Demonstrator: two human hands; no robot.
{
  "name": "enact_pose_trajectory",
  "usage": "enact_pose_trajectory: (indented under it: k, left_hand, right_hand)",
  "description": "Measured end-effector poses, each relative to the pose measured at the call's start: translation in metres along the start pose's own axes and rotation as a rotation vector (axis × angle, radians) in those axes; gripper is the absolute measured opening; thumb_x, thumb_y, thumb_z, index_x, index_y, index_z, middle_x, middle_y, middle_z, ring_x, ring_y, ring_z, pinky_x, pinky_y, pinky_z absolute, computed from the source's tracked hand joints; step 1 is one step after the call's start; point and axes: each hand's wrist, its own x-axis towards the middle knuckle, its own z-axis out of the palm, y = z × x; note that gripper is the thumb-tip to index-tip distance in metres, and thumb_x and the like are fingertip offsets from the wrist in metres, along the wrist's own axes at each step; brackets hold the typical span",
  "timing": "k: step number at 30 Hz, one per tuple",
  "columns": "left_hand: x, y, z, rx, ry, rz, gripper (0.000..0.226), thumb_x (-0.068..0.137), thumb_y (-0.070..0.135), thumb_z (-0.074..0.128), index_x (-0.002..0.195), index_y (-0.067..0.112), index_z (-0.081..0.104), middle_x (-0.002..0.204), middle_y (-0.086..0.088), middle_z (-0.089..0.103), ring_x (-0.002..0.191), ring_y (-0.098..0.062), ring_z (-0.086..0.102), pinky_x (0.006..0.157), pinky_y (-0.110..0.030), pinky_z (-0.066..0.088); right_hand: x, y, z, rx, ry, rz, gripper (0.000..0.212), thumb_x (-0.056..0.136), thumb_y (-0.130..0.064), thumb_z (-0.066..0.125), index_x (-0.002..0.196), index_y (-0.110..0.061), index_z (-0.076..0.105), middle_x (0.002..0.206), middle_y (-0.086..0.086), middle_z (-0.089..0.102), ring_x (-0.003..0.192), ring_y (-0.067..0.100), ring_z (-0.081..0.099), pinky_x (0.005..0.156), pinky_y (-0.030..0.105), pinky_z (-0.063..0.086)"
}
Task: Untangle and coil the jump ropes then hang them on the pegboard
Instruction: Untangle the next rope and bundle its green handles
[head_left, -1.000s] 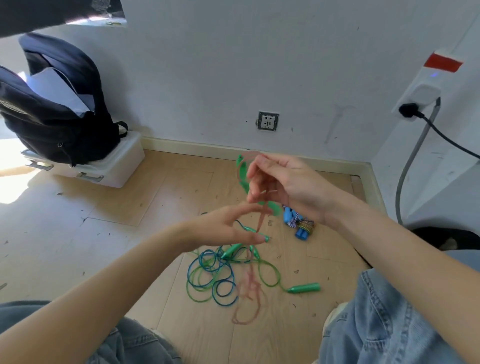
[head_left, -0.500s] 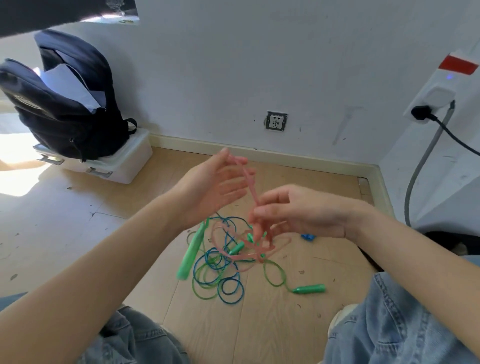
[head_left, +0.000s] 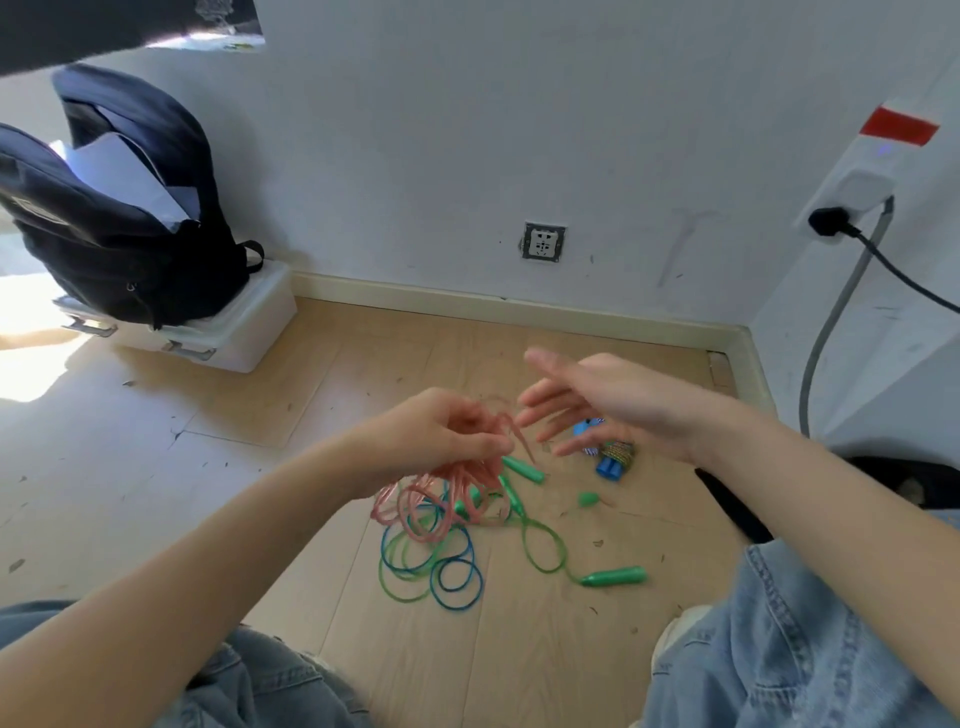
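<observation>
My left hand (head_left: 447, 434) grips a bundle of pink rope loops (head_left: 441, 499) that hang below its curled fingers, above the floor. Just to its right, my right hand (head_left: 597, 402) is spread with straight fingers, holding nothing; a pink strand end (head_left: 522, 441) sticks out between the hands. On the wooden floor beneath lie tangled green and blue rope coils (head_left: 431, 569). One green handle (head_left: 615, 576) rests at the right of the tangle, another green handle (head_left: 522, 469) near my hands. A blue-handled rope bundle (head_left: 610, 457) lies partly hidden behind my right hand.
A black backpack (head_left: 119, 208) sits on a white plastic box (head_left: 234, 338) at the left by the wall. A wall socket (head_left: 543, 241) is straight ahead. A black plug and cables (head_left: 841, 228) hang at the right. My denim-clad knees (head_left: 779, 649) frame the floor space.
My left hand has dropped and closed on the pink loops. My right hand let go of the pink strand, rose and spread its fingers. The long green handle that hung from my left hand is gone.
</observation>
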Motion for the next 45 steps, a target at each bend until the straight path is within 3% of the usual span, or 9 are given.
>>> enact_pose_trajectory:
  k: [4, 9, 24, 27, 30, 35, 40, 42, 45]
  left_hand:
    - [-0.003, 0.006, 0.008, 0.018, -0.139, 0.011, 0.014, 0.089, 0.026, 0.057, 0.085, 0.017, 0.066, 0.077, -0.001, 0.072, 0.073, -0.018, 0.070, 0.061, -0.022, 0.054]
    - [-0.004, 0.010, -0.011, -0.059, 0.011, -0.005, 0.014, 0.086, 0.022, 0.060, 0.085, 0.011, 0.069, 0.078, -0.004, 0.073, 0.072, -0.015, 0.070, 0.061, -0.020, 0.054]
    - [0.000, 0.005, -0.033, 0.112, 0.349, -0.124, 0.017, 0.089, 0.004, 0.051, 0.080, 0.011, 0.063, 0.079, -0.005, 0.066, 0.068, -0.011, 0.064, 0.066, -0.024, 0.056]
    - [-0.002, 0.008, -0.039, -0.186, 0.440, -0.129, 0.019, 0.091, -0.004, 0.042, 0.087, 0.002, 0.060, 0.076, -0.011, 0.070, 0.064, -0.017, 0.068, 0.058, -0.024, 0.058]
    - [-0.004, 0.016, -0.048, -0.689, 0.383, -0.025, 0.024, 0.089, -0.003, 0.040, 0.076, 0.008, 0.057, 0.065, -0.002, 0.066, 0.059, -0.013, 0.065, 0.059, -0.027, 0.056]
    - [-0.007, 0.023, -0.054, -1.169, 0.308, 0.119, 0.021, 0.088, 0.002, 0.027, 0.077, 0.010, 0.043, 0.058, 0.004, 0.040, 0.036, -0.004, 0.037, 0.058, -0.023, 0.055]
    - [-0.007, 0.022, -0.044, -0.332, 0.346, -0.012, 0.023, 0.087, 0.033, 0.057, 0.106, 0.021, 0.049, 0.074, 0.003, 0.041, 0.045, -0.006, 0.037, 0.040, -0.019, 0.039]
    - [-0.010, 0.021, -0.039, 0.070, 0.358, 0.060, 0.053, 0.073, 0.053, 0.069, 0.118, 0.043, 0.043, 0.093, 0.006, 0.046, 0.064, -0.006, 0.051, 0.056, -0.019, 0.045]
    - [-0.009, 0.023, -0.024, 0.382, 0.321, 0.166, 0.048, 0.059, 0.064, 0.067, 0.103, 0.052, 0.053, 0.114, 0.010, 0.038, 0.110, -0.009, 0.041, 0.094, -0.028, 0.038]
  right_hand:
    - [-0.001, -0.004, 0.010, -0.183, -0.027, -0.187, 0.016, 0.086, -0.029, 0.063, 0.094, -0.016, 0.068, 0.085, -0.004, 0.068, 0.065, -0.001, 0.059, 0.059, 0.017, 0.049]
    - [-0.006, -0.009, 0.004, -0.226, -0.120, -0.148, 0.029, 0.087, -0.033, 0.061, 0.084, -0.005, 0.068, 0.071, 0.005, 0.062, 0.063, 0.008, 0.051, 0.053, 0.016, 0.039]
    - [0.008, -0.003, -0.016, -0.404, 0.471, -0.094, 0.027, 0.095, -0.023, 0.049, 0.078, -0.006, 0.062, 0.066, 0.001, 0.058, 0.063, 0.016, 0.050, 0.059, 0.025, 0.038]
    - [0.009, -0.001, -0.023, -0.476, 0.577, -0.132, 0.027, 0.096, -0.024, 0.046, 0.080, -0.007, 0.059, 0.069, 0.004, 0.059, 0.064, 0.017, 0.052, 0.058, 0.025, 0.037]
    - [0.009, 0.005, -0.019, -0.589, 0.409, -0.059, 0.027, 0.096, -0.024, 0.047, 0.072, -0.015, 0.056, 0.063, -0.003, 0.060, 0.057, 0.014, 0.054, 0.057, 0.025, 0.042]
    - [0.014, 0.012, -0.008, -0.819, 0.355, -0.045, 0.029, 0.097, -0.024, 0.045, 0.070, -0.017, 0.052, 0.066, -0.001, 0.064, 0.052, 0.007, 0.051, 0.048, 0.023, 0.031]
    - [0.012, 0.004, -0.017, -0.067, 0.354, -0.030, 0.020, 0.096, -0.013, 0.047, 0.079, -0.009, 0.056, 0.067, 0.004, 0.064, 0.062, 0.012, 0.063, 0.068, 0.026, 0.053]
    - [0.007, -0.002, -0.018, 0.165, 0.309, -0.063, 0.009, 0.093, -0.008, 0.050, 0.087, -0.008, 0.055, 0.066, 0.005, 0.061, 0.055, 0.010, 0.062, 0.060, 0.023, 0.055]
    - [0.003, -0.007, -0.011, 0.144, 0.262, -0.122, 0.007, 0.092, -0.005, 0.051, 0.097, -0.011, 0.051, 0.069, 0.005, 0.062, 0.054, 0.007, 0.062, 0.053, 0.016, 0.051]
